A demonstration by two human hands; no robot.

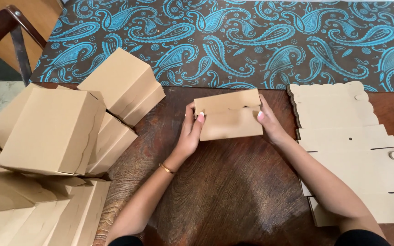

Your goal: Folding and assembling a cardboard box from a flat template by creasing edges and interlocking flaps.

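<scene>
The box (229, 116) lies on the tabletop (224, 182) between both hands, long axis left to right. Left hand (190, 132) and right hand (270, 123) clamp its two ends, equally near.

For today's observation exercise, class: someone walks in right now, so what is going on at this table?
A person holds a small brown cardboard box on the wooden table, left hand and right hand gripping its ends, thumbs on the front. Finished boxes are piled at the left, and a stack of flat cardboard cut-outs lies at the right. A blue paisley cloth lies beyond.
</scene>
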